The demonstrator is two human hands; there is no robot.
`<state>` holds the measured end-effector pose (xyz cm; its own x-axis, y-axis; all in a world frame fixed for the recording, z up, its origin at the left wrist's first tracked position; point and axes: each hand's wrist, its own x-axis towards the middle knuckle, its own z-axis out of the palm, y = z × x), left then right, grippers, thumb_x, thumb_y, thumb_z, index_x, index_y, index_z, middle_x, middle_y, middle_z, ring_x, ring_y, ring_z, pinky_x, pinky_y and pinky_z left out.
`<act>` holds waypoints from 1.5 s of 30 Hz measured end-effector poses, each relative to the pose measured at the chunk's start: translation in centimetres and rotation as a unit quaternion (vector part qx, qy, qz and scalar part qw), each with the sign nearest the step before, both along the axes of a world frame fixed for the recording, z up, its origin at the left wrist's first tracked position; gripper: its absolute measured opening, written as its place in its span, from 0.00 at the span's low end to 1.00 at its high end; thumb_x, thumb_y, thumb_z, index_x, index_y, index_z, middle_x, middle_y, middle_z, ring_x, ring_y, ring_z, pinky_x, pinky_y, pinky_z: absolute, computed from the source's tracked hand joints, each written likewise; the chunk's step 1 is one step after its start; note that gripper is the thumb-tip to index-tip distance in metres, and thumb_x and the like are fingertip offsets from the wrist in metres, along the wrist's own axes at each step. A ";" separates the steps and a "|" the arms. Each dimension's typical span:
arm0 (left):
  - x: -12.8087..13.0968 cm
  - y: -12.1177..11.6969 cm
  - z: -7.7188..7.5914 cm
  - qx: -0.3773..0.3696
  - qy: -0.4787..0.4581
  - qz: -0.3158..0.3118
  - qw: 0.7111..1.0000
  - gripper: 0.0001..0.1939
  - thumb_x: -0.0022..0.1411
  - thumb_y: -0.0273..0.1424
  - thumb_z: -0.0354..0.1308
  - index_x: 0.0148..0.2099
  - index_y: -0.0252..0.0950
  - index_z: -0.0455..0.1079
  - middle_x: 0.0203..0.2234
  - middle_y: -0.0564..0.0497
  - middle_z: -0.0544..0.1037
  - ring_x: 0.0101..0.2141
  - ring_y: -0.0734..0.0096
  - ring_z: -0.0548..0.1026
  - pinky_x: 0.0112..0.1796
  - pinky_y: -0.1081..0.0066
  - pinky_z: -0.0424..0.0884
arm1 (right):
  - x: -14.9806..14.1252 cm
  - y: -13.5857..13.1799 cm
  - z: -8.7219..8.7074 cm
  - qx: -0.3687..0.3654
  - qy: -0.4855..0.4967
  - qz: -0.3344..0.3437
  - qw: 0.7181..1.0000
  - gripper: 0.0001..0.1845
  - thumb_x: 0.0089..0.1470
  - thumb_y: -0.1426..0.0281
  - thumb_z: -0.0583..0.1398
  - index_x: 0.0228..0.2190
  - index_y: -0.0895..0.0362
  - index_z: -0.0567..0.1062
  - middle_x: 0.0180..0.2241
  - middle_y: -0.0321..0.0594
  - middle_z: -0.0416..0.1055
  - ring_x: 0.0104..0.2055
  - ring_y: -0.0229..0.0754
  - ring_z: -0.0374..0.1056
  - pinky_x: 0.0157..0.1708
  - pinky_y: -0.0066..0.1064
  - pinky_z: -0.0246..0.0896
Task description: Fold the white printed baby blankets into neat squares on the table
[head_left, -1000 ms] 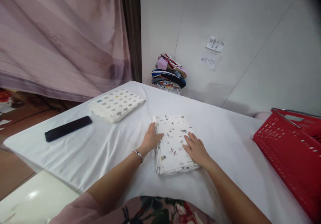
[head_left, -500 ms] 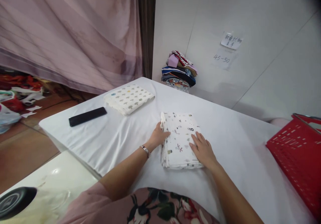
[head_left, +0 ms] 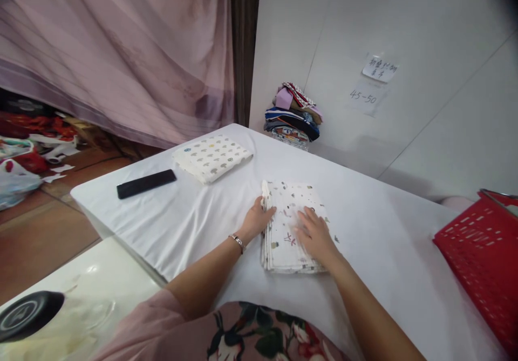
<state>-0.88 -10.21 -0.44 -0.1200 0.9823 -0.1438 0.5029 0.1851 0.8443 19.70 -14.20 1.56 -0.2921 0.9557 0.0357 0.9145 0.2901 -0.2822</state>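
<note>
In front of me lies a white cloth [head_left: 287,247] with small printed figures, folded into a thick rectangle of several layers. My left hand [head_left: 258,218] grips its left edge, thumb on top and the other fingers at the side, partly hidden. On the cloth's upper face, right of the middle, my right hand [head_left: 318,237] rests with its fingers spread and holds nothing. Farther back to the left is another folded cloth [head_left: 214,156], white with grey mushroom-like prints, which neither hand touches.
A black phone-like slab [head_left: 146,183] lies on the white-covered table [head_left: 194,215] at left. A red plastic basket [head_left: 481,253] stands at the right edge. Folded fabrics [head_left: 291,115] are stacked by the wall. At lower left is a black round lid [head_left: 30,315].
My right hand has slid left from the cloth's right side toward its middle. The left hand keeps its place at the left edge. The view has shifted slightly.
</note>
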 end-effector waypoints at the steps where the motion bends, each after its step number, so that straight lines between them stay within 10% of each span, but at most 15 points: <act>1: 0.0 0.0 0.0 0.001 -0.002 0.002 1.000 0.31 0.58 0.41 0.54 0.61 0.35 0.54 0.34 0.47 0.76 0.32 0.66 0.74 0.32 0.72 0.66 | -1.0 0.0 0.1 -0.006 0.008 0.030 1.000 0.29 0.61 0.58 0.46 0.60 0.55 0.57 0.65 0.45 0.44 0.66 0.48 0.38 0.62 0.50 0.36; 6: -0.2 0.1 0.0 0.000 0.007 -0.004 1.000 0.30 0.59 0.38 0.53 0.61 0.34 0.53 0.31 0.49 0.76 0.29 0.68 0.74 0.31 0.72 0.66 | -4.3 -0.8 -0.9 -0.015 -0.026 0.128 0.991 0.31 0.62 0.55 0.44 0.61 0.57 0.56 0.65 0.45 0.43 0.67 0.50 0.36 0.62 0.52 0.32; 15: -1.6 3.0 1.3 0.065 0.128 0.003 0.990 0.19 0.58 0.44 0.52 0.45 0.36 0.66 0.39 0.44 0.75 0.38 0.63 0.73 0.36 0.70 0.64 | -3.9 -1.2 -1.0 -0.001 -0.038 0.121 0.992 0.31 0.62 0.54 0.43 0.61 0.55 0.56 0.65 0.43 0.43 0.67 0.48 0.38 0.62 0.49 0.34; 29: -0.9 5.3 0.7 0.000 0.090 0.018 0.996 0.12 0.54 0.40 0.56 0.27 0.38 0.61 0.22 0.52 0.72 0.26 0.69 0.70 0.27 0.72 0.59 | -4.1 -2.0 -0.1 -0.012 -0.002 0.146 0.989 0.30 0.62 0.55 0.44 0.61 0.53 0.56 0.65 0.42 0.43 0.67 0.47 0.36 0.62 0.50 0.32; 45: -0.9 5.8 0.2 0.040 0.077 0.059 0.994 0.15 0.54 0.44 0.57 0.37 0.38 0.62 0.32 0.49 0.76 0.32 0.67 0.72 0.32 0.71 0.62 | -5.4 -4.6 0.3 -0.025 -0.005 0.230 0.973 0.33 0.59 0.50 0.48 0.60 0.54 0.58 0.66 0.50 0.39 0.67 0.52 0.33 0.62 0.52 0.31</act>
<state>-1.82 -4.41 -0.19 -0.2500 0.9675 -0.0376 0.6062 0.1866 0.7731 14.26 -18.84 1.83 -0.6901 0.7236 -0.0128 0.6936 0.6562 -0.2974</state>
